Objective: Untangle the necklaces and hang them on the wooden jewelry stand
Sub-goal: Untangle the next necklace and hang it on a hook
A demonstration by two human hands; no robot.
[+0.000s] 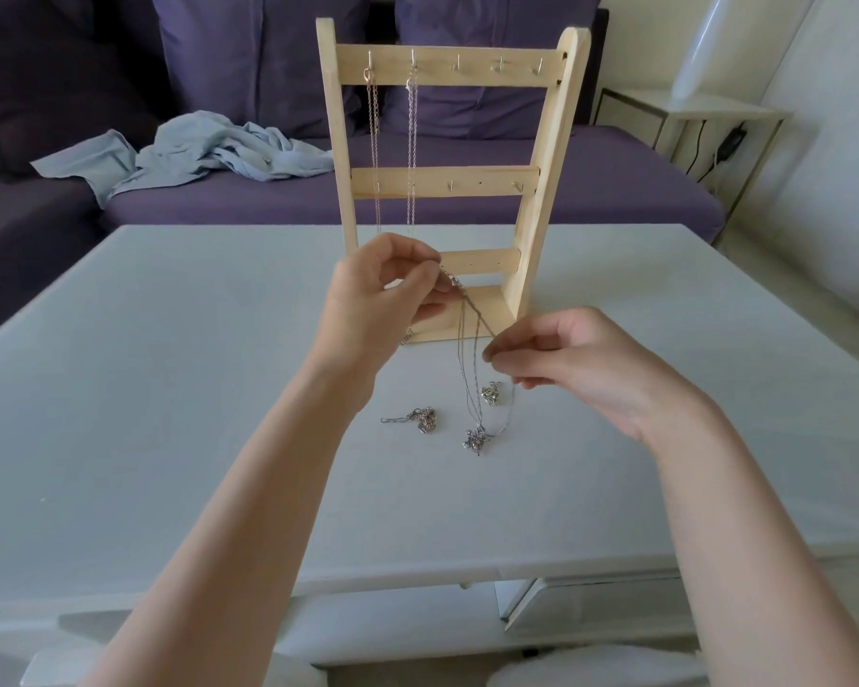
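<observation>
In the head view, a wooden jewelry stand (450,181) is seen upright on a pale table (169,389), its base toward the far side. Two thin chains are already hung from the top bar: a rose-toned necklace (374,141) on the leftmost hook and a silver necklace (411,141) on the second hook, both falling straight down past the middle bar. The remaining hooks on the top bar are seen bare.

The left hand (383,295) is raised in front of the lower part of the stand, its fingertips curled and pinched on the upper end of a tangled silver chain (469,349). The right hand (571,359) is held lower and to the right, its thumb and forefinger pinched on a strand of the same chain. The hands are kept apart, with the strand drawn taut between them. The rest of that chain is let down in loops to a knotted clump (476,438) resting on the table.

Two more small bunches of chain are left on the table: one (415,420) to the left of the clump, one (492,393) just under the right hand.

Behind the table a purple sofa (616,190) is seen, with a crumpled light-blue garment (194,151) laid on its seat.
</observation>
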